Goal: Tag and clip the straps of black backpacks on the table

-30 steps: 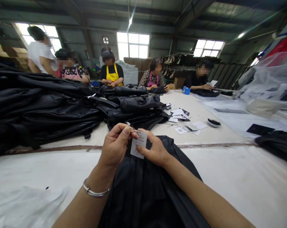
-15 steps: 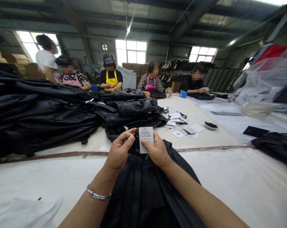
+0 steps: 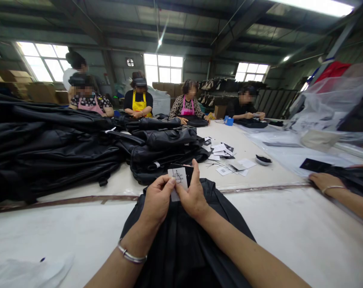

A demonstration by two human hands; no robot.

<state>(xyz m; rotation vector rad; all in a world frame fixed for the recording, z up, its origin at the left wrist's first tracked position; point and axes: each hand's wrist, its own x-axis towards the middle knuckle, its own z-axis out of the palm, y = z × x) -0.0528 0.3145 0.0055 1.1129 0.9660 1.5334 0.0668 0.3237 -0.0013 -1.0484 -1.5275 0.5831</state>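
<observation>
My left hand [image 3: 157, 198] pinches the lower left edge of a white printed card tag [image 3: 174, 174], thumb against its face. With thumb in front and index finger raised behind, my right hand [image 3: 195, 196] grips the right side of the same tag. Just behind it a black card tag [image 3: 189, 171] shows, partly covered by my fingers. A thin dark string loops over the white tag's face. Below both hands a black leather-look bag [image 3: 175, 248] lies on the white table [image 3: 289, 232], running under my forearms.
Black bags [image 3: 64, 148] are heaped at left, with a smaller stack [image 3: 169, 140] ahead. Loose tags [image 3: 220, 150] lie beyond my hands, near a small dish of black bits [image 3: 263, 160]. At right a co-worker's hand [image 3: 323, 182] touches another black bag [image 3: 355, 178]. Several people sit opposite.
The white tag has tilted and shifted slightly left, and more of the black tag shows at its right. My hands have drawn closer together. A co-worker's arms have come in at right.
</observation>
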